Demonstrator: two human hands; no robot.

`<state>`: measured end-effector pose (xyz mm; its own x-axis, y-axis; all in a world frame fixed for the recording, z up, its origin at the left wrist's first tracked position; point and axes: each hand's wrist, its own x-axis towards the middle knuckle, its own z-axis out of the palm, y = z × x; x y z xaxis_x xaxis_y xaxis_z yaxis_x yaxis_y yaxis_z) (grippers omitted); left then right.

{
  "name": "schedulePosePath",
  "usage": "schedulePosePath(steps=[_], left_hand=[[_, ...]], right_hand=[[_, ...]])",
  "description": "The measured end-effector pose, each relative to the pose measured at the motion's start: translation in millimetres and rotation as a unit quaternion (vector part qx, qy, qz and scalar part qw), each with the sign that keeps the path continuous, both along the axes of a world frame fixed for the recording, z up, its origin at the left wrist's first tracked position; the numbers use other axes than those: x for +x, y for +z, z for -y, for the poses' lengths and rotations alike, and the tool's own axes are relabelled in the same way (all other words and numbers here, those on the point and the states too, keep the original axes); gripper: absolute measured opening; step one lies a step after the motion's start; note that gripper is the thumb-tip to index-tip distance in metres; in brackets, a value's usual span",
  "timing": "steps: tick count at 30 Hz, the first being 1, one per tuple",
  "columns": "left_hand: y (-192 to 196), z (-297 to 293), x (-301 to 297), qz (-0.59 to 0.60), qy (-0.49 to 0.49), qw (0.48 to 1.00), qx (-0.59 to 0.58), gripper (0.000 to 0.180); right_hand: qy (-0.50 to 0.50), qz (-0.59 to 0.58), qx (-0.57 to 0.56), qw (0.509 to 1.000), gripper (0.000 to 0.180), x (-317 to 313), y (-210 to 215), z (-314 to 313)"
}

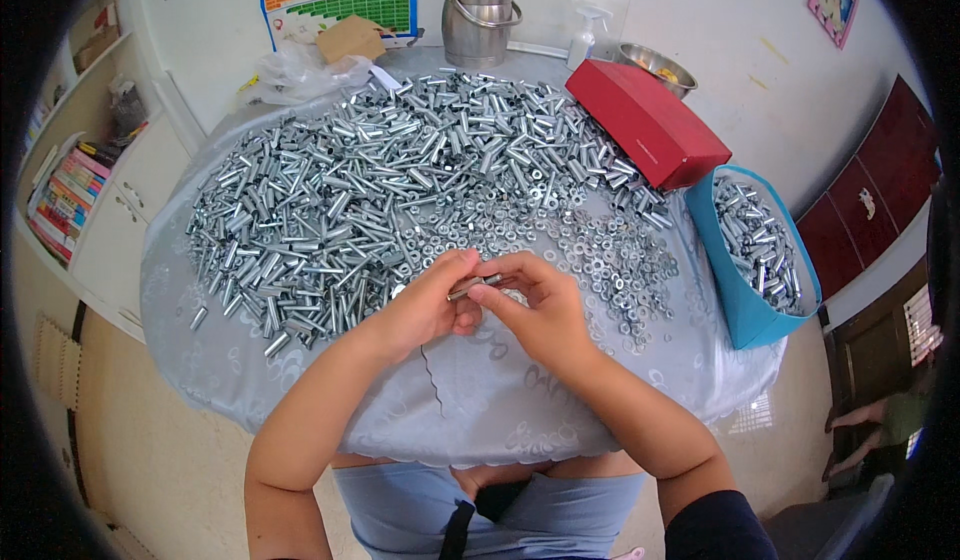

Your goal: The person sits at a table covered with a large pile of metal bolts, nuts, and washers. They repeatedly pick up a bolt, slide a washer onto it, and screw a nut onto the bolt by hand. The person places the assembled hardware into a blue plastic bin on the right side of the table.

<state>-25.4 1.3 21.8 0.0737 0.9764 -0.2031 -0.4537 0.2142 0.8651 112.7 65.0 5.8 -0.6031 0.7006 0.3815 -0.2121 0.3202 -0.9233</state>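
Note:
Just above the near part of the table, my left hand (428, 302) and my right hand (540, 305) meet over a small silver metal anchor bolt (474, 286). My left fingers wrap round its body, while my right thumb and forefinger pinch its right end. Some of it is hidden by the fingers. Beyond and left of my hands spreads a large heap of metal sleeves and bolts (310, 200). Loose nuts and washers (610, 260) lie just past my hands and to the right.
A blue fabric bin (752, 310) with metal pieces stands at the table's right edge. Behind it lies a red box (650, 125). A steel pot (478, 25), a spray bottle (585, 40), a metal bowl (655, 65) and a plastic bag (305, 75) line the back. The tablecloth (520, 415) is silvery.

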Motion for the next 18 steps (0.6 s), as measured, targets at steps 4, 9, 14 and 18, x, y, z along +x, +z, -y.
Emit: schedulePosePath(steps=[4, 9, 14, 18], left_hand=[[1, 1, -6, 0.043, -0.043, 0.998, -0.005, 0.029], [6, 1, -4, -0.064, -0.013, 0.997, -0.028, 0.022], [5, 0, -2, -0.121, 0.004, 0.993, -0.010, 0.022], [3, 2, -2, -0.149, -0.037, 0.988, -0.007, 0.020]], right_hand=[[0.005, 0.011, 0.019, 1.000, 0.019, 3, 2, -3], [0.012, 0.097, 0.101, 0.990, 0.023, 11, 10, -12], [-0.022, 0.105, 0.108, 0.988, 0.024, 30, 33, -29], [-0.029, 0.239, 0.296, 0.924, 0.020, 69, 56, -58]])
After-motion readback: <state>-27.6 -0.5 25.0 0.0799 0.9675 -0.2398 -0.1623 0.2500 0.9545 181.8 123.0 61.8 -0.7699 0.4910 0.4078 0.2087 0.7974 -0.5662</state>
